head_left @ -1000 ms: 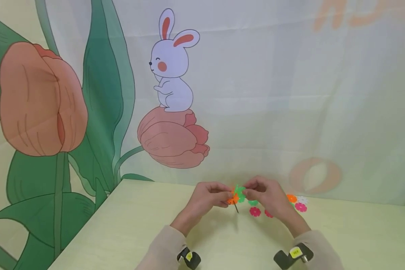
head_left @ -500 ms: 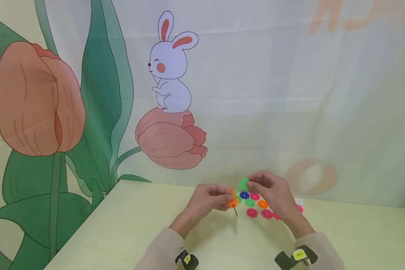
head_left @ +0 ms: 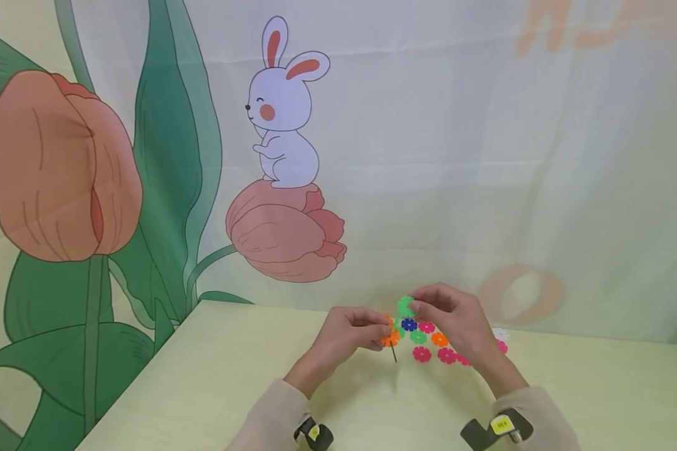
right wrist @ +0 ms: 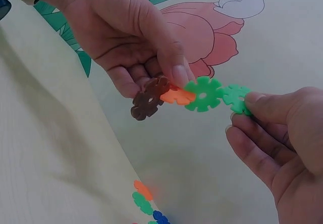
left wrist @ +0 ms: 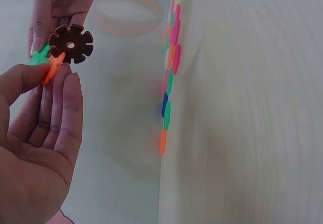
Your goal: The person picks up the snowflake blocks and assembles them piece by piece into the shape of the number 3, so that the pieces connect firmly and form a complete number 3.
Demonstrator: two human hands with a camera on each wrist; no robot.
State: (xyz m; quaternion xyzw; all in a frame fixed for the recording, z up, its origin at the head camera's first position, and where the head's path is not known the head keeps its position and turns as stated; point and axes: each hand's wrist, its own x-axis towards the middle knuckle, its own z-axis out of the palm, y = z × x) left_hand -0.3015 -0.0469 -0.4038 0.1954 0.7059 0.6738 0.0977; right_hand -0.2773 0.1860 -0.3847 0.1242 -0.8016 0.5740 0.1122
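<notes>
Fingers of the left hand (head_left: 346, 335) are seen in the head view pinched on a chain of snowflake discs (head_left: 397, 322), while those of the right hand (head_left: 448, 319) are pinched on its green far end; loose discs (head_left: 434, 344) lie on the counter (head_left: 214, 388) just beyond and below both hands. In the left wrist view, the brown disc (left wrist: 70, 43) is held at the fingertips (left wrist: 65, 85). In the right wrist view, brown, orange and two green discs are shown slotted in a row between the hands. The joining step is judged to be in hand; next, another loose disc would need picking and its slot aligned edge-on.
</notes>
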